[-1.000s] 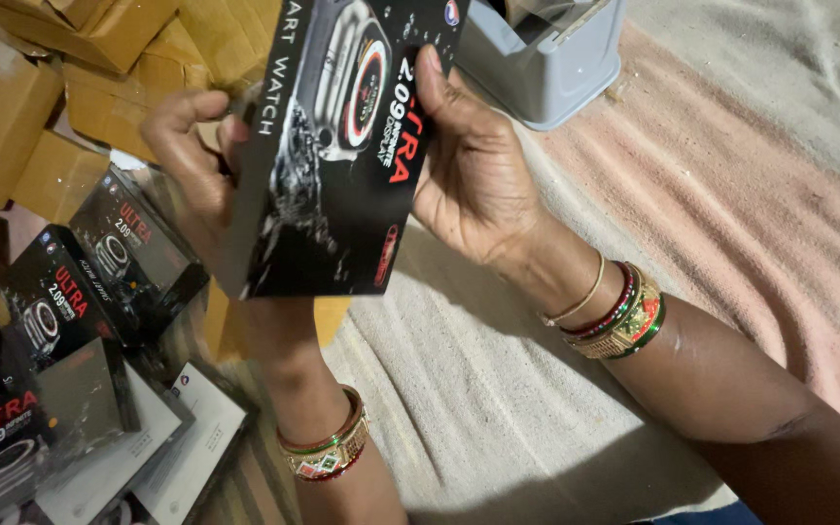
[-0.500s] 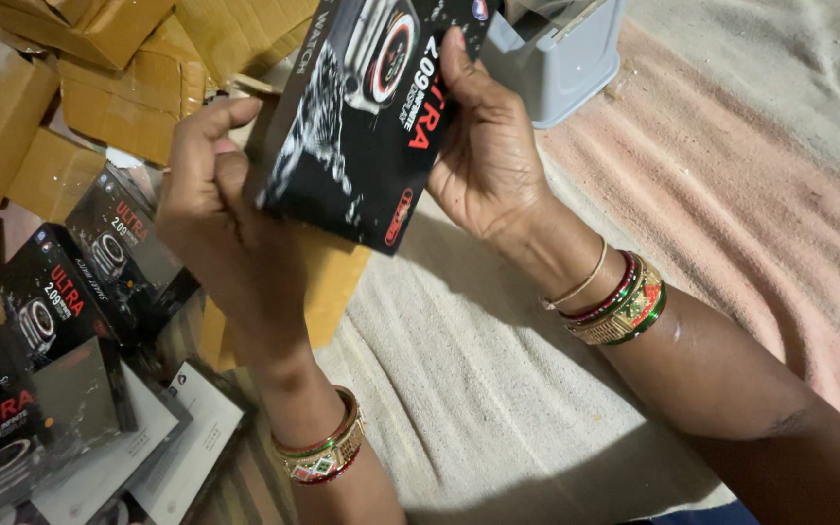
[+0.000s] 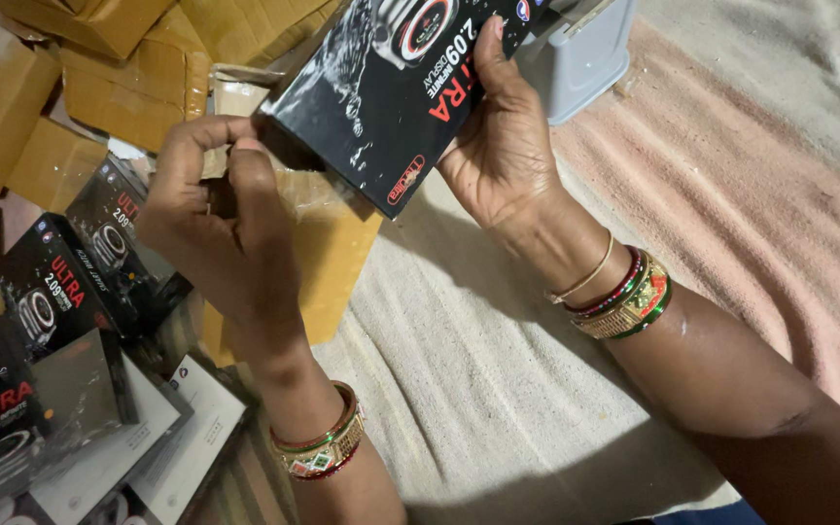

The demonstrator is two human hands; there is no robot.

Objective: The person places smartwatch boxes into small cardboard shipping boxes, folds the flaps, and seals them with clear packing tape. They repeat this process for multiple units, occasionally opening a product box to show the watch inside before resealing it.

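right hand (image 3: 498,156) clamped on far-right edge of black watch box (image 3: 381,97), thumb across its face | left hand (image 3: 216,219) pinched closed at box's near-left corner, held part hidden | box between both hands, tilted, long axis near-left to far-right | brown cartons (image 3: 70,87) beyond left hand | grey case (image 3: 580,58) beyond right

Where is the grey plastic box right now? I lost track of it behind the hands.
In the head view the grey plastic box sits at the top, right of centre, on the pinkish cloth, just behind the right hand holding the black carton.
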